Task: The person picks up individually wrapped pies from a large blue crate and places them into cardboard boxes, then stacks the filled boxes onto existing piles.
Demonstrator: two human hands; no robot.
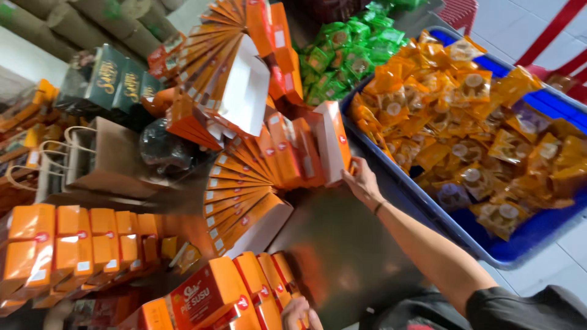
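My right hand (362, 181) reaches forward across the dark table top (342, 244) and grips the lower edge of an upright orange-and-white carton box (333, 143), the last in a row of similar standing boxes (287, 153). A thin band sits on that wrist. Only the fingers of my left hand (299, 315) show at the bottom edge. They rest against a row of orange boxes (257, 287), and their grip is hidden.
A blue tub (483, 247) at the right holds several yellow and orange wrapped pastry packets (465, 116). Behind lie green packets (342, 52). Flat orange cartons fan out at the centre (238, 189), filled orange boxes (73, 244) stand at the left, with dark green boxes (116, 79) and brown paper bags (98, 159).
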